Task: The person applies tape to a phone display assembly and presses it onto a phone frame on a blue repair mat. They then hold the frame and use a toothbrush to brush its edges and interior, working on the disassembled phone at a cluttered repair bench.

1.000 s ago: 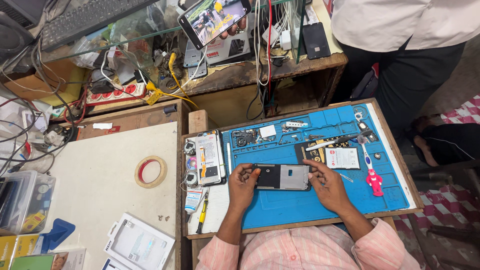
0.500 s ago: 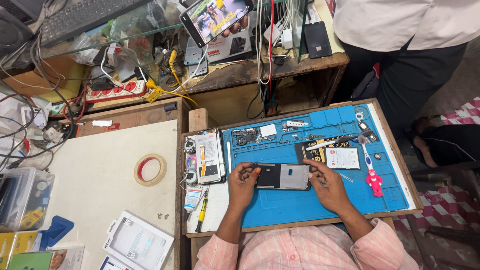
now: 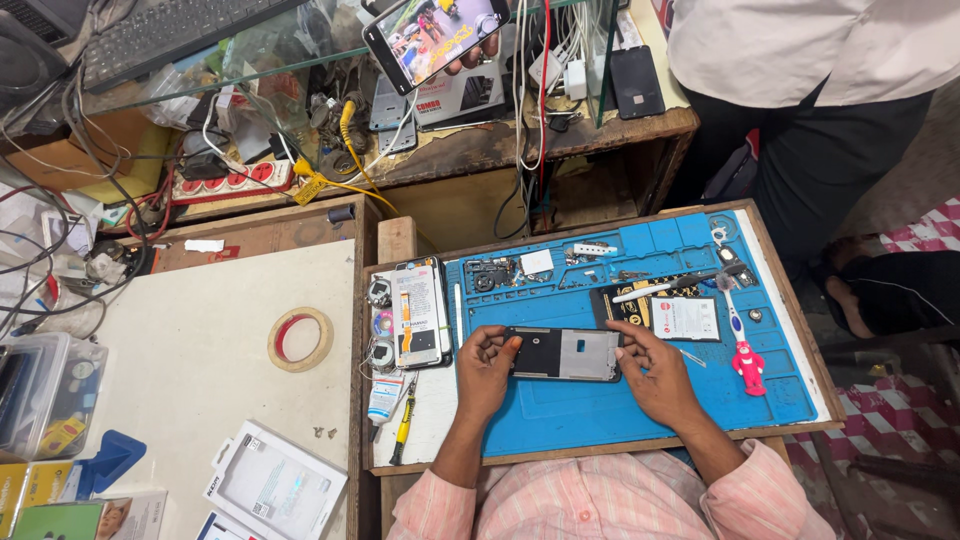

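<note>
Cluttered wooden surface (image 3: 600,448): at nine o'clock lies a tan tape roll with red core (image 3: 300,338), then a white labelled battery pack (image 3: 418,313). On the blue silicone mat (image 3: 620,410) the dark opened phone frame (image 3: 563,353) lies lengthwise left to right. Left hand (image 3: 487,372) pinches its left end; right hand (image 3: 657,372) presses its right end, equally near. A white label (image 3: 684,318) sits at one o'clock.

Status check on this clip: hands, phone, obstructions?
Left hand and right hand grip opened phone at its ends, flat on blue mat. Nothing blocking it.
</note>
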`<control>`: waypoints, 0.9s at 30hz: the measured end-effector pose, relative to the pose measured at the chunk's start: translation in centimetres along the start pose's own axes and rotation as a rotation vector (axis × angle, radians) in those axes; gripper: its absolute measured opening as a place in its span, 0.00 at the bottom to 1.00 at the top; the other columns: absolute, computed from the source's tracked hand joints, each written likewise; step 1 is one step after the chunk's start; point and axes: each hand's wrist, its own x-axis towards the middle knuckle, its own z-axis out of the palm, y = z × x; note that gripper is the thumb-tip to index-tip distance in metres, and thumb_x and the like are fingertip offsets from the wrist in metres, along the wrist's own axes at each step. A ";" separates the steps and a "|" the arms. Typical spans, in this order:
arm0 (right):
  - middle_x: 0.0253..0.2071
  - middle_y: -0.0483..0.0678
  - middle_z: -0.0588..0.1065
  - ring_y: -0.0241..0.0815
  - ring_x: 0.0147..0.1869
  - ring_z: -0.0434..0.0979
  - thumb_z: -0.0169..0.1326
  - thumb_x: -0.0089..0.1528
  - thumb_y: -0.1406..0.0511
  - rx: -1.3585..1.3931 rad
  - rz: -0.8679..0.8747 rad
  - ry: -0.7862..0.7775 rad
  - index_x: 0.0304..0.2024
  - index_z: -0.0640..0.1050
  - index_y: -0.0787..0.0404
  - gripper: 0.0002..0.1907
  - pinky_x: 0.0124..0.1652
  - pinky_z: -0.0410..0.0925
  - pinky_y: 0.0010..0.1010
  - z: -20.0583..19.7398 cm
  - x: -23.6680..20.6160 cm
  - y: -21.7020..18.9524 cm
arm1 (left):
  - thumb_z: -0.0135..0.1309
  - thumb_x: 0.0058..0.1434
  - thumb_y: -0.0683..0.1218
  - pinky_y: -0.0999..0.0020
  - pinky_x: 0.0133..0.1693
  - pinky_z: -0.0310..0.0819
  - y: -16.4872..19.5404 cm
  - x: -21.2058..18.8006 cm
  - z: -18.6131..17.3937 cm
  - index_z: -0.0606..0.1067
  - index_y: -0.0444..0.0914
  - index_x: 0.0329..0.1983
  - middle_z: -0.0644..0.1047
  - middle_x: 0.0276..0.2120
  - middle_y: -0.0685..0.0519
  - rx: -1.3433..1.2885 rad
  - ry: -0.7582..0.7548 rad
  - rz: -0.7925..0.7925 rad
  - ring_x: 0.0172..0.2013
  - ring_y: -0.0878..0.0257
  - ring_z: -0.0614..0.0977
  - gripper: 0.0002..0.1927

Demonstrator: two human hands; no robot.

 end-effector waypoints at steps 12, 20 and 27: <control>0.33 0.46 0.77 0.28 0.33 0.73 0.52 0.62 0.74 -0.005 0.021 0.009 0.61 0.75 0.63 0.23 0.30 0.69 0.21 0.2 -0.2 -0.2 | 0.61 0.63 0.40 0.78 0.32 0.74 0.1 0.0 -0.1 0.75 0.31 0.44 0.79 0.31 0.53 0.020 0.000 -0.026 0.30 0.72 0.78 0.10; 0.34 0.45 0.78 0.27 0.33 0.74 0.52 0.62 0.74 0.004 0.017 0.015 0.60 0.75 0.64 0.22 0.30 0.69 0.20 0.3 0.0 -0.2 | 0.61 0.63 0.41 0.78 0.32 0.75 0.6 0.1 -0.1 0.75 0.31 0.43 0.79 0.31 0.53 0.046 -0.003 -0.028 0.30 0.72 0.78 0.10; 0.35 0.46 0.77 0.28 0.34 0.74 0.52 0.63 0.74 0.015 0.036 0.011 0.61 0.75 0.64 0.22 0.30 0.68 0.20 0.3 0.0 -0.1 | 0.61 0.63 0.41 0.79 0.31 0.74 0.6 0.2 0.0 0.76 0.32 0.43 0.79 0.31 0.53 0.047 -0.004 -0.018 0.30 0.72 0.78 0.09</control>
